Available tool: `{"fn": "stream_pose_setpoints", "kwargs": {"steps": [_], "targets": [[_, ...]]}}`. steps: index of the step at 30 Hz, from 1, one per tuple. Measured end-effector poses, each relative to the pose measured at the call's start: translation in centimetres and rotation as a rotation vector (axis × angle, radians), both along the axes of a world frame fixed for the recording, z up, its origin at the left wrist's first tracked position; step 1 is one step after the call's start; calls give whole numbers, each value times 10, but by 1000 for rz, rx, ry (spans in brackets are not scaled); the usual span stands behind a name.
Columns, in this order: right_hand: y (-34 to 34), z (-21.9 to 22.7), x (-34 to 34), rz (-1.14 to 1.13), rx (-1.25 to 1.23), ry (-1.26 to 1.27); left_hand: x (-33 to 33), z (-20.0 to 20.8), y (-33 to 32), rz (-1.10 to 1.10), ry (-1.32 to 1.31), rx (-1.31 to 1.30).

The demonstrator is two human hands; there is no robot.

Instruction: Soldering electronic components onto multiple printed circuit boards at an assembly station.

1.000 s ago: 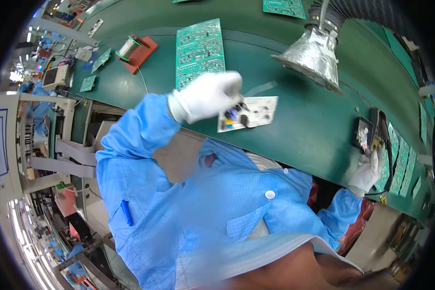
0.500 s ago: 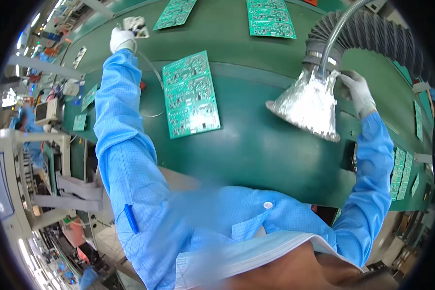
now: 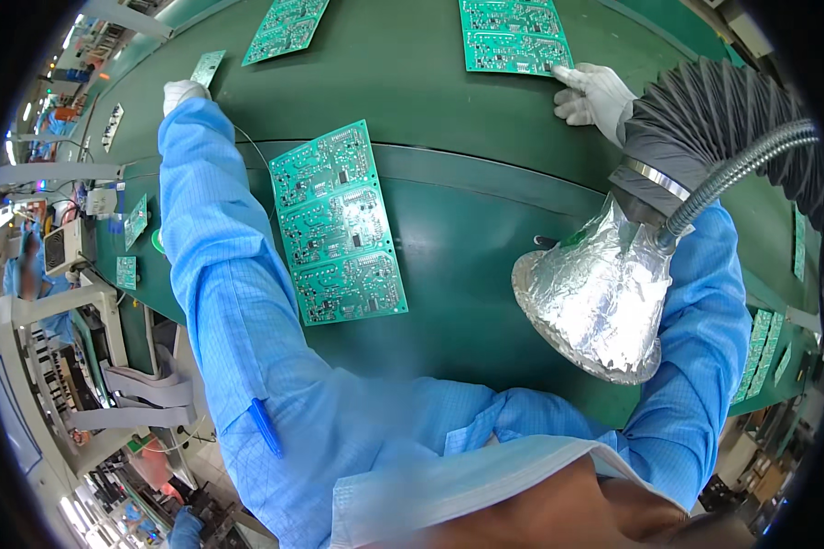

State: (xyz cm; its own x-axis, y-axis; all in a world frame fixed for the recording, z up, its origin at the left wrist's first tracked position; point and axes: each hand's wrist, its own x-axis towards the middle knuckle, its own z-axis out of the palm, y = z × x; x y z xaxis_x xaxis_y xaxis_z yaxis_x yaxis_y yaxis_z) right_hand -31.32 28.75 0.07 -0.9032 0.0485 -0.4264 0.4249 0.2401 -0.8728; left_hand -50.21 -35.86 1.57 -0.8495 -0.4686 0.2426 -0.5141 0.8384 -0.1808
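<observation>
My left hand, in a white glove, is stretched out to the far left of the green conveyor belt. Its fingers are closed on the lower end of a small green circuit board. My right hand, also gloved, lies with its fingers spread on the near right corner of a green circuit board panel at the far side of the belt. A larger panel of three joined boards lies flat between my arms, touched by neither hand.
A foil-wrapped funnel hood on a grey ribbed hose hangs over the belt beside my right forearm. Another green panel lies at the far left. Small boards and bench equipment stand left of the belt.
My left arm swung from the middle of the belt out to the far left. My right hand left the foil hood and reached to the far board panel.
</observation>
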Motion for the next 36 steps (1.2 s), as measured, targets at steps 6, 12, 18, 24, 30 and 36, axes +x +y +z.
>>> {"fn": "stream_pose_setpoints", "kwargs": {"steps": [6,12,18,24,30,36], "targets": [[39,7,-5,11,-296,126,19,1,-6,-40,356,204],[131,62,53,46,331,412,32,-10,5,-210,128,-83],[221,121,181,-24,835,543,8,32,-9,-172,93,8],[328,156,363,-501,817,409,-18,45,-27,-95,142,64],[298,212,651,-484,1761,-206,-53,-20,-1,-940,-307,-36],[194,195,855,-1506,866,501,-73,3,6,-797,-250,129]]}}
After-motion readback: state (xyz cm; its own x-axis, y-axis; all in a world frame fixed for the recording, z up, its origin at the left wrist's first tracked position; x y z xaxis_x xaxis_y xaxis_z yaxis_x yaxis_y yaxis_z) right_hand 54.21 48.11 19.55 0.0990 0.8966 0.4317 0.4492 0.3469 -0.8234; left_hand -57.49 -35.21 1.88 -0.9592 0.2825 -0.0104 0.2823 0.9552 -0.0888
